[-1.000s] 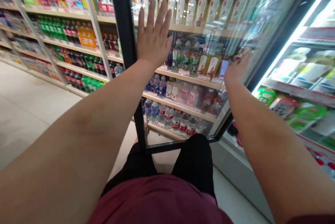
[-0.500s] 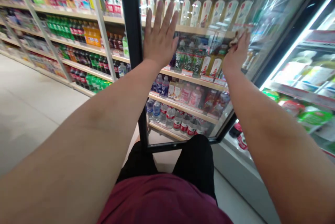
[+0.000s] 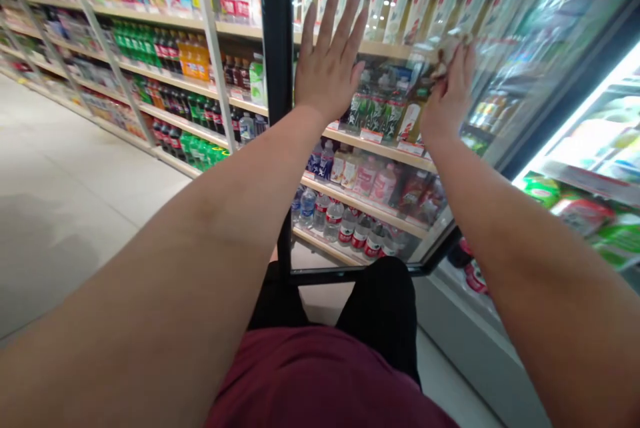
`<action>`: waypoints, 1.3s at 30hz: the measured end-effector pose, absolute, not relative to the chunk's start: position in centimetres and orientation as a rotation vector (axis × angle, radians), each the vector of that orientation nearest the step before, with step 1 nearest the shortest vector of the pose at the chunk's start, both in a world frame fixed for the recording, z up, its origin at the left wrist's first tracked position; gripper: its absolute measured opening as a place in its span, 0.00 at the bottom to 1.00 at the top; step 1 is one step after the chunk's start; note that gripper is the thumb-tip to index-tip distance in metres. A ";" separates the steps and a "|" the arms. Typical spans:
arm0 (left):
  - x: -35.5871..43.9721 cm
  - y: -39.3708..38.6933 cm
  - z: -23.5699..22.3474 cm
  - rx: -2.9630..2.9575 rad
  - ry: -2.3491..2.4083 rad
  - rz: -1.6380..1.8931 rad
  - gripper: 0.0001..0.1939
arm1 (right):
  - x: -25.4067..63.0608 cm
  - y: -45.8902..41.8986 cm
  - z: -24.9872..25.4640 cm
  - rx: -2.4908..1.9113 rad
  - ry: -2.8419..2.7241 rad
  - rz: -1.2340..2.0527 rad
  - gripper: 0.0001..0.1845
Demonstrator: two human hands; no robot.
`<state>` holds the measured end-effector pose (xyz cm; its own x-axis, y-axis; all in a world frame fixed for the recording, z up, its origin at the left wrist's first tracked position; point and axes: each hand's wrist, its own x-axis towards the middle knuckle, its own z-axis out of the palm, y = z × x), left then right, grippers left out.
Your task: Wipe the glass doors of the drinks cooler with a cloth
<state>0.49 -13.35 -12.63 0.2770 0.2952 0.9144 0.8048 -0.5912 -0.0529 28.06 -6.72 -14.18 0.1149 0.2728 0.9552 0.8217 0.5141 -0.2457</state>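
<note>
A glass door (image 3: 390, 267) in a black frame stands swung out in front of me, its lower edge near my knees. My left hand (image 3: 330, 61) lies flat on the glass by the frame's left upright, fingers spread and holding nothing. Farther right, my right hand (image 3: 453, 91) presses a crumpled, pale cloth (image 3: 447, 53) with brownish patches against the glass. Part of the cloth is hidden under the fingers. Through the glass show rows of drink bottles (image 3: 417, 11) on shelves behind the door.
To the right is the lit fridge (image 3: 590, 175) with packaged goods on its racks. Shelves (image 3: 165, 87) of bottled drinks run along the left, beside a pale tiled floor (image 3: 75, 181). My knee (image 3: 387, 288) is close to the door's bottom edge.
My right hand has shifted slightly up and left on the glass with the cloth, which now shows more. The view has turned a little left; my left hand stays flat on the door.
</note>
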 end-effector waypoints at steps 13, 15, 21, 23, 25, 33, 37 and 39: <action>0.8 -13.6 -12.8 -1.959 -1.018 -1.274 0.38 | 25.5 -6.6 -13.6 -0.843 -1.580 -0.636 0.32; 0.8 -13.7 -12.8 -1.964 -1.039 -1.252 0.38 | 24.9 -7.3 -13.9 -0.852 -1.602 -0.696 0.31; 0.5 -13.5 -13.0 -2.014 -1.002 -1.287 0.39 | 23.2 -8.3 -12.7 -0.978 -1.535 -0.682 0.34; 0.4 -13.6 -12.9 -2.047 -1.001 -1.315 0.38 | 22.8 -8.8 -13.0 -0.991 -1.573 -0.686 0.36; 0.3 -13.7 -12.9 -2.072 -1.032 -1.327 0.38 | 22.6 -9.2 -13.5 -1.006 -1.602 -0.686 0.37; 0.4 -13.9 -13.1 -2.037 -0.972 -1.327 0.39 | 21.1 -9.1 -12.4 -1.014 -1.585 -0.677 0.33; 0.5 -13.8 -13.1 -2.015 -0.984 -1.278 0.37 | 20.8 -9.0 -13.9 -0.949 -1.650 -0.681 0.37; 0.5 -13.8 -13.1 -1.999 -0.994 -1.274 0.36 | 20.9 -8.8 -14.0 -0.911 -1.677 -0.640 0.36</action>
